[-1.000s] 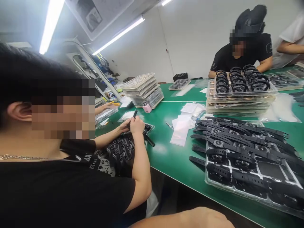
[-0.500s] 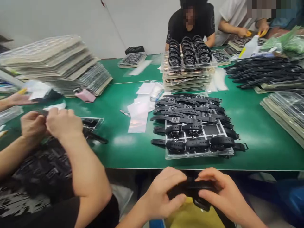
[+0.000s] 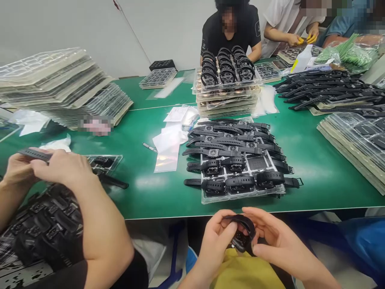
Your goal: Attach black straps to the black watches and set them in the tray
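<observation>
1. Reference: clock directions are read from the held watch, with 12 o'clock straight up the view.
2. Watch: black, tilted, held above yellow fabric, just short of the near edge of the green surface; its strap arches over the case.
3. Left hand: at 9 o'clock, thumb and fingers clamped on the watch.
4. Right hand: at 3 o'clock, fingers curled at the strap side, thumb beside the case; whether they grip cannot be told.
5. Clear tray: at 12 o'clock on the surface, bearing several rows of black-strapped watches, some straps overhanging its sides.
6. Tray stack: at 12 o'clock, beyond the clear tray, topped with looped straps.
7. White papers: at 11 o'clock.
8. Co-worker's hands: towards 10 o'clock, holding a black band.
</observation>
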Motion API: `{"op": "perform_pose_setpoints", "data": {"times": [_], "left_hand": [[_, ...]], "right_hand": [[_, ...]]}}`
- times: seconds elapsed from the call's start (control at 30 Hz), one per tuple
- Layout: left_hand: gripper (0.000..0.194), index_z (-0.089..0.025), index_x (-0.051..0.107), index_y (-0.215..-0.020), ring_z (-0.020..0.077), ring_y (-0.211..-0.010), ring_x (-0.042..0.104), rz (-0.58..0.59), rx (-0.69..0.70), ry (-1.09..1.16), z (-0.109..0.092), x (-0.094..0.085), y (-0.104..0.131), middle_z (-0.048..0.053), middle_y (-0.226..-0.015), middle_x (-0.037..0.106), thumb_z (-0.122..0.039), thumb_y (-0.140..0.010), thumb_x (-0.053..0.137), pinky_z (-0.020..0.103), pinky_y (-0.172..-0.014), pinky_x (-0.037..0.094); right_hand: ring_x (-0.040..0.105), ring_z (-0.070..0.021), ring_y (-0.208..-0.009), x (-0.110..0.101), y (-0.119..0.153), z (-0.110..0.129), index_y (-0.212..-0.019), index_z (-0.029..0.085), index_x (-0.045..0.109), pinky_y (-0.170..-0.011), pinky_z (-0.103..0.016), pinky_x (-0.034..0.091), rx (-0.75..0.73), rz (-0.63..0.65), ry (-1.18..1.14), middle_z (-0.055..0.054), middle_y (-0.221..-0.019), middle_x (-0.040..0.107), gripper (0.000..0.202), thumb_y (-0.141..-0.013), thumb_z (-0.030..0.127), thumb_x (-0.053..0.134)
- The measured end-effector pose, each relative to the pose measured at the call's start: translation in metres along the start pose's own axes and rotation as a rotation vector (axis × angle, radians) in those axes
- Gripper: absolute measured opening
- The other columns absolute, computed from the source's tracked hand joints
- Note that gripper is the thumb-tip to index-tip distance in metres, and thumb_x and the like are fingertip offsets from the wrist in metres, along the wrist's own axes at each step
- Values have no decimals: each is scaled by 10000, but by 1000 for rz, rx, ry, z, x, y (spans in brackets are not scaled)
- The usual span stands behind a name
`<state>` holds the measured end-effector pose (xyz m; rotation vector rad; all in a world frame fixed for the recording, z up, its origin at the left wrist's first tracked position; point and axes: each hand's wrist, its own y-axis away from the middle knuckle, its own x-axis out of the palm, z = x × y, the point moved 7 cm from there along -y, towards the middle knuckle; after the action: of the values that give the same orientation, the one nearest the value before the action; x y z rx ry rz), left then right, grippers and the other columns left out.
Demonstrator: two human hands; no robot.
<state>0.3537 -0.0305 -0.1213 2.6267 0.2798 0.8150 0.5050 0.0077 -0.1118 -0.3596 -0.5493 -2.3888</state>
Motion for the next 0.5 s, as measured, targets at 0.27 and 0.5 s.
{"op": "perform_pose_setpoints", "data": {"times": [0.27,0.5], "left_hand": [[447,-172,688,-969,156,-663,710,-105,72,-120,-14,14,0,20,-802,760,-514,-793,916,221,-560,597],[555,-245,700,-1329,165,-771,696,119,267,-202,-33,18,9,134,-1171,758,-582,-899,800,255,-645,590]], "right_hand": [[706,-238,-892,-14,-3,26,-1383,299,738,-863,-390,607,-27,-151,496,-72,-1116,785,501,-885,333,785],[809,-284,-937,-24,13,104,-1269,346,809,-804,-322,671,-346,-239,857,-68,-1150,841,341,-934,361,745]]}}
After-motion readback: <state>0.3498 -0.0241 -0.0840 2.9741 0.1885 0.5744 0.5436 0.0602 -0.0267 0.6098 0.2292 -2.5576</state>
